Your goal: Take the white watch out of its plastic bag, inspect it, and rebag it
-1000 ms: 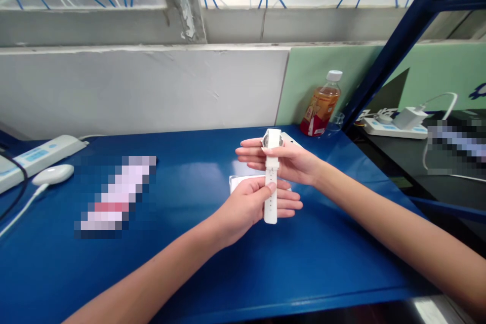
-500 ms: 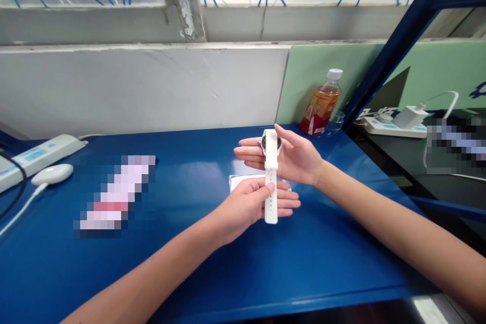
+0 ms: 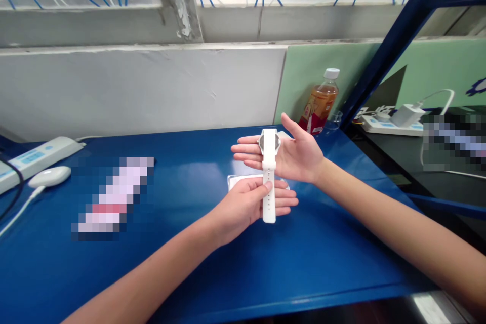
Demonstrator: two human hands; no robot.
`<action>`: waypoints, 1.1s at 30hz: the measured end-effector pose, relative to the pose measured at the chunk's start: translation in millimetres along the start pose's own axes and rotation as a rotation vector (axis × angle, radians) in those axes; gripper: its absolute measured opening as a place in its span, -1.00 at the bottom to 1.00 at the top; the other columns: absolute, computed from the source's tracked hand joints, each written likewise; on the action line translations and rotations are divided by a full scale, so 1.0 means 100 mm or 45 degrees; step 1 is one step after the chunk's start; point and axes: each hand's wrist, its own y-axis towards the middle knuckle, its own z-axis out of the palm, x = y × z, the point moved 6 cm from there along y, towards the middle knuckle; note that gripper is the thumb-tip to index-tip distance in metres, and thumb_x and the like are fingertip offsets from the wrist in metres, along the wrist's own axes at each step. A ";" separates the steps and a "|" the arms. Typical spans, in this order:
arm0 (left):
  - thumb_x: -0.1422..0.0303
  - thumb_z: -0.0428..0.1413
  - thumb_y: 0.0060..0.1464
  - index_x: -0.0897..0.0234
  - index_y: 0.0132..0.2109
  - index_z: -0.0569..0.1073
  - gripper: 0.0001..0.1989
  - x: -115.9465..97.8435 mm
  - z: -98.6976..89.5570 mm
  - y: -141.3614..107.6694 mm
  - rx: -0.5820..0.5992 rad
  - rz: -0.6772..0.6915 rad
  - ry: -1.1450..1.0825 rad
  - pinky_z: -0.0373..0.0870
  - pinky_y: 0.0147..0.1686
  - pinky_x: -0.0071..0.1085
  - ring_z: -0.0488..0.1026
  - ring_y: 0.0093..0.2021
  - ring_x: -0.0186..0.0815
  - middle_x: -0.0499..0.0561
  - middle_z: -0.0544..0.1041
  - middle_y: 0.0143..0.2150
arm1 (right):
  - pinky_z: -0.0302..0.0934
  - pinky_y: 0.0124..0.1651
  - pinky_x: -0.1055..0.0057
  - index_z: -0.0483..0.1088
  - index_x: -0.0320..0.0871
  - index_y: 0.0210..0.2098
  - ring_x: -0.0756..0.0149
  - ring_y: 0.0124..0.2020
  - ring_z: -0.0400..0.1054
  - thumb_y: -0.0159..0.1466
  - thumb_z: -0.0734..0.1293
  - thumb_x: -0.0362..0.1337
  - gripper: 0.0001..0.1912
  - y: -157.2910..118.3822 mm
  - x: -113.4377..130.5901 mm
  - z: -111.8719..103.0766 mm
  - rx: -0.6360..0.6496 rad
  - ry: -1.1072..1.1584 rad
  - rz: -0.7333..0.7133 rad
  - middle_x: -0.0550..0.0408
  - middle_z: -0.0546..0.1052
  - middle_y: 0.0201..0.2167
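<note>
A white wristwatch (image 3: 269, 154) is stretched lengthwise across both of my hands above the desk, its back and strap facing up. My left hand (image 3: 248, 200) pinches the lower strap, thumb pressed on the holed part and the other fingers straight out beneath it. Palm up behind the watch head, my right hand (image 3: 296, 154) has its fingers extended to the left and its thumb raised clear. The watch head lies over those fingers; whether it rests on them I cannot tell. Partly covered by my left hand, a flat white item (image 3: 232, 181) lies on the desk.
On the blue desk (image 3: 182, 273), a blurred-out phone-like object (image 3: 117, 195), a white mouse-shaped device (image 3: 50, 177) with a cable and a power strip (image 3: 41, 158) lie at left. A drink bottle (image 3: 321, 101) stands behind my right hand. A blue post (image 3: 402, 20) slants at right.
My right thumb has lifted away from the watch and spread upward. The left hand keeps its pinch on the strap. The whole view has shifted slightly.
</note>
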 end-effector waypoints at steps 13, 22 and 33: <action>0.45 -0.03 0.37 0.60 0.00 0.47 -0.73 0.00 0.01 -0.01 -0.031 -0.063 0.039 0.47 0.00 -0.14 0.59 -0.04 -0.04 0.44 0.56 -0.01 | 0.07 0.29 0.07 0.31 -0.43 0.15 -0.01 0.14 0.38 0.36 -0.11 0.21 -0.14 0.02 -0.01 -0.08 -0.042 -0.023 0.038 -0.33 0.47 0.12; 0.44 0.01 0.34 0.58 -0.02 0.48 -0.75 -0.03 0.00 -0.01 -0.035 -0.046 0.044 0.49 -0.04 -0.18 0.60 -0.08 -0.04 0.43 0.57 -0.03 | 0.20 0.16 0.15 0.38 -0.29 0.08 0.16 -0.11 0.49 0.38 -0.03 -0.08 -0.43 0.01 -0.01 -0.08 0.034 0.045 -0.023 -0.03 0.61 -0.22; 0.21 -0.15 0.41 0.51 -0.13 0.52 -0.53 -0.15 -0.09 -0.02 -0.166 -0.023 -0.307 0.54 -0.13 -0.31 0.64 -0.24 -0.17 0.28 0.64 -0.24 | 0.37 -0.15 0.51 0.37 -0.10 -0.40 0.48 -0.39 0.48 0.46 0.14 -0.10 -0.63 0.01 0.36 -0.38 -0.449 0.292 -0.479 0.22 0.51 -0.53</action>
